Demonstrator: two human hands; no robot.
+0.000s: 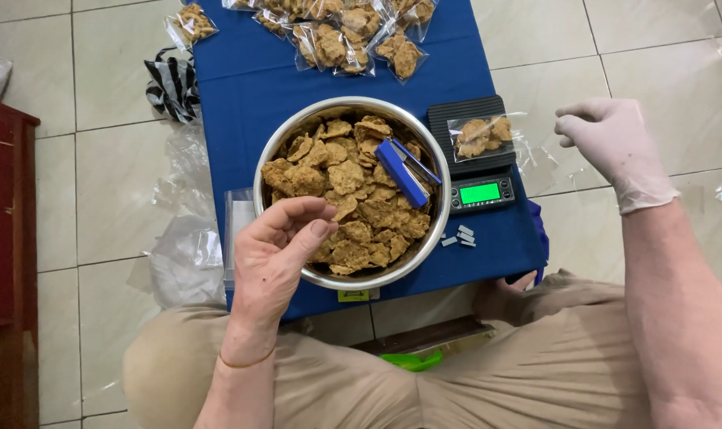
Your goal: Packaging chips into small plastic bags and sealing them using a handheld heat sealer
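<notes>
A small clear plastic bag of brown crackers [481, 137] lay on the black scale's platform [466, 111], just right of the metal bowl [432, 238]. The scale's screen [480, 193] was a small rectangle, lit green. Several sealed clear bags of crackers [341, 32] lay clustered at the far end of the blue cloth [249, 87]; one more bag [191, 25] lay apart on the tiled floor. A stack of empty clear bags [238, 214] sat left of the bowl.
</notes>
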